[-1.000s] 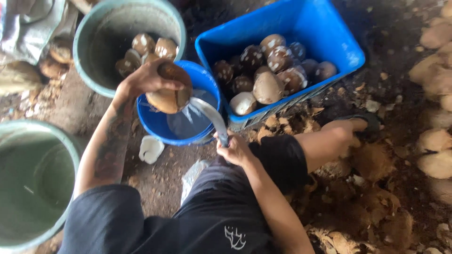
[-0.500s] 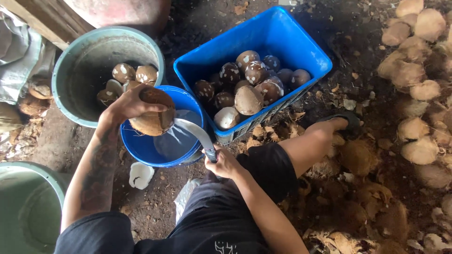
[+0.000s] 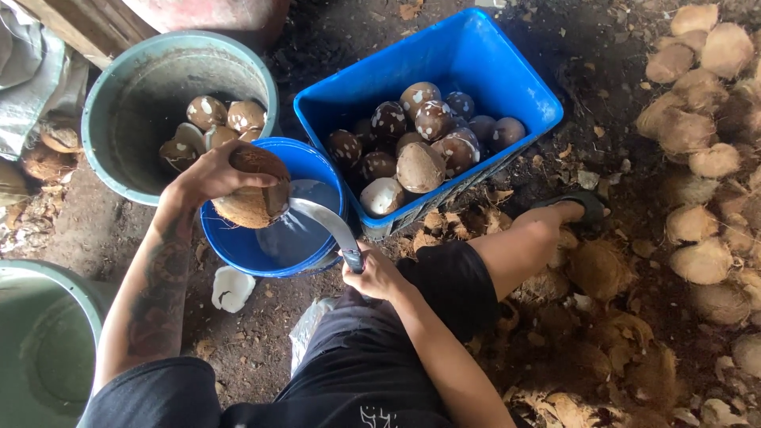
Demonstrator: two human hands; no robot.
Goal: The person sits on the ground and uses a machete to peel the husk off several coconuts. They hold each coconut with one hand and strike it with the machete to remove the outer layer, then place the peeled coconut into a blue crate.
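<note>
Head view: I count three round buckets and one rectangular blue crate (image 3: 507, 71). The grey-green bucket (image 3: 111, 103) at far left holds about five peeled coconuts, the crate roughly a dozen, and the small blue bucket (image 3: 238, 250) between them holds only clear liquid. A second grey-green bucket (image 3: 47, 349) sits at near left, partly cut off by the frame. My left hand (image 3: 208, 176) reaches out over the blue bucket's far rim, fingers curled round a brown coconut (image 3: 252, 189). My right hand (image 3: 372, 273) is closed on the handle of a curved knife (image 3: 321, 218), whose blade touches the coconut's right side. Husked coconuts (image 3: 697, 135) pile up along the right edge. Husk scraps cover the ground at near right, while bare dirt lies open between the buckets.
</note>
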